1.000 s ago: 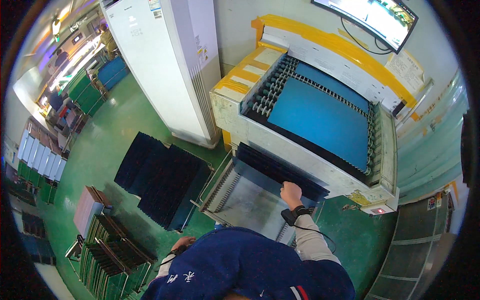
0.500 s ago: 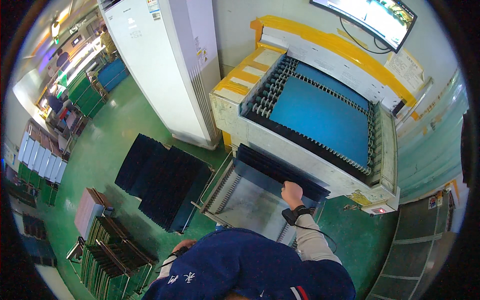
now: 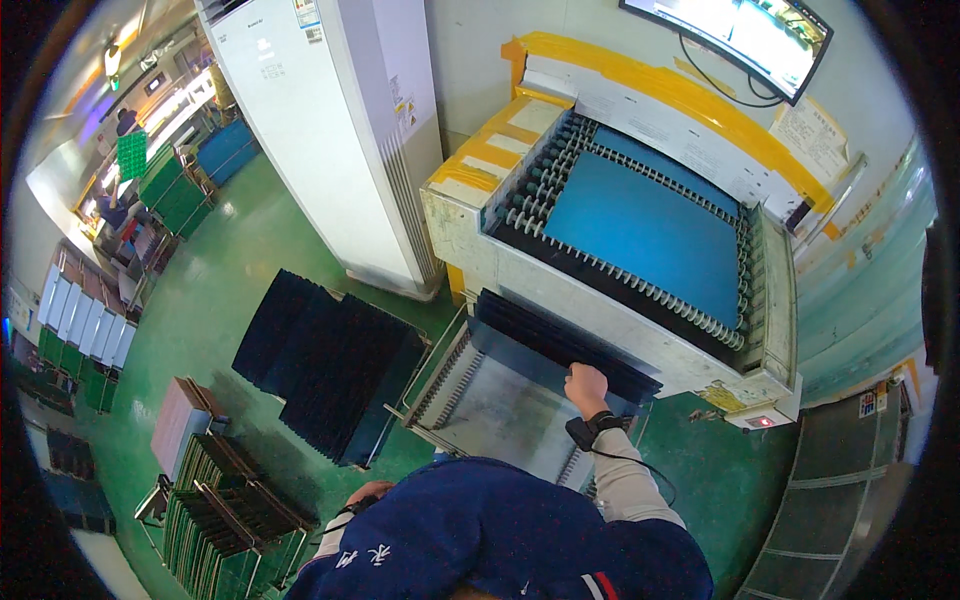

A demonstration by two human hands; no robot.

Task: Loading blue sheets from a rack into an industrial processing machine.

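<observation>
My right hand (image 3: 586,386), with a dark band at its wrist, is closed at the top edge of the front dark blue panel (image 3: 530,362). This panel stands with several others in a metal rack (image 3: 432,432) with spring-like slots along its sides. The fingertips are hidden behind the hand. My left hand (image 3: 369,491) is low at my left side, mostly covered by my sleeve and body, and its fingers do not show clearly. Beyond the rack, a flat blue panel (image 3: 650,235) lies on the rollers of a conveyor machine (image 3: 610,310).
Left of the rack stands a full stack of dark panels (image 3: 330,365). A white cabinet air conditioner (image 3: 320,130) is behind it. Racks of green-edged boards (image 3: 215,510) stand lower left. A screen (image 3: 745,40) hangs above the machine; a grey shelved unit (image 3: 835,500) is at right.
My right hand stays at the panel edge. The blue panel on the rollers has shifted slightly to the right. Far left, a green panel now shows raised beside a co-worker.
</observation>
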